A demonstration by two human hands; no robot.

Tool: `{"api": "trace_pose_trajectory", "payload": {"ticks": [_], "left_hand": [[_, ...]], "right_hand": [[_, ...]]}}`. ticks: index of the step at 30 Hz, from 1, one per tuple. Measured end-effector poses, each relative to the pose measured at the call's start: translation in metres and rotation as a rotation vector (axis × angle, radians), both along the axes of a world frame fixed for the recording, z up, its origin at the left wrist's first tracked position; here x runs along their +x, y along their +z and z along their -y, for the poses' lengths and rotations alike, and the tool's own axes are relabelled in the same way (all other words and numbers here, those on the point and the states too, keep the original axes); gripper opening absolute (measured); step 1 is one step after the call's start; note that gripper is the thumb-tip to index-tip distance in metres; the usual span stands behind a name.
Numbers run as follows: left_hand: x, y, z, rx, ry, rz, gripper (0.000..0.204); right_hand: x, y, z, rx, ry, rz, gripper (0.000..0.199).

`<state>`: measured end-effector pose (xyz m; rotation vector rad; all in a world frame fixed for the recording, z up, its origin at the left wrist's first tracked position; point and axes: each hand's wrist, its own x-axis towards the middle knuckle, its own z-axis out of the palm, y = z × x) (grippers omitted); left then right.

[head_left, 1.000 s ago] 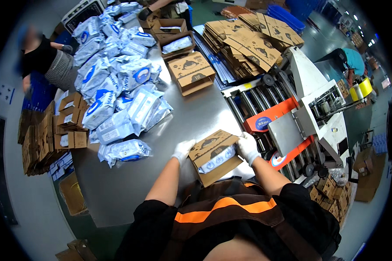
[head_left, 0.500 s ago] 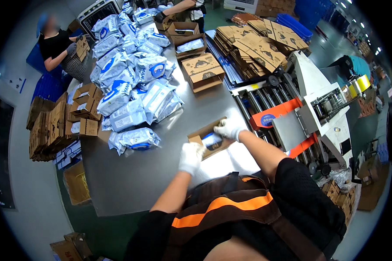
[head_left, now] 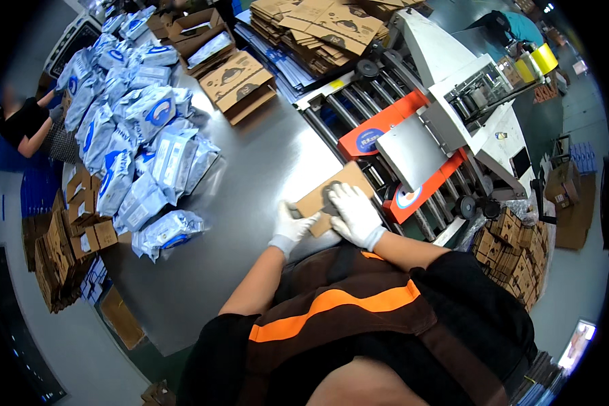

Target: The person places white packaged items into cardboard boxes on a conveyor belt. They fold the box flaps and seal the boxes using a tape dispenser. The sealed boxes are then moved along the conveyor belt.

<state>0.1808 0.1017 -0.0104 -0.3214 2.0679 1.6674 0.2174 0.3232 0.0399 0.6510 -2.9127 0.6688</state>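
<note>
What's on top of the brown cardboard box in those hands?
A dark print shows on the box, partly covered by the white-gloved right hand; what's inside is hidden.

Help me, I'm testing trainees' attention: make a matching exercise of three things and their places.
1. White-gloved right hand
2. Heap of pale-blue plastic packets
3. Two long orange-red panels

A. Left part of the grey metal table
B. Beyond the table's right edge
C. Spread atop the brown cardboard box

Pairs: 1-C; 2-A; 3-B
</note>
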Motion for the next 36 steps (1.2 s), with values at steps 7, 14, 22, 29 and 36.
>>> {"api": "trace_pose_trajectory", "payload": {"ticks": [7,14,22,29,36], "left_hand": [[-0.047,-0.019,-0.1,0.344,-0.228,0.141,0.048],[-0.086,-0.033,-0.011,0.06,-0.305,-0.04,0.044],[-0.104,-0.039,0.131,0.272,0.399,0.503,0.042],[-0.196,0.025,0.111,-0.343,0.181,-0.623,0.029],[-0.281,0.07,0.067,-0.782,-0.488,-0.891,0.068]], "right_hand": [[-0.03,-0.01,-0.078,-0.012,-0.325,-0.054,0.036],[-0.192,0.051,0.02,-0.293,-0.014,-0.058,0.063],[-0.472,-0.1,0.089,-0.613,-0.48,0.523,0.045],[-0.358,-0.151,0.084,-0.399,-0.349,0.084,0.032],[-0.156,-0.079,0.025,0.062,-0.097,0.494,0.039]]}}
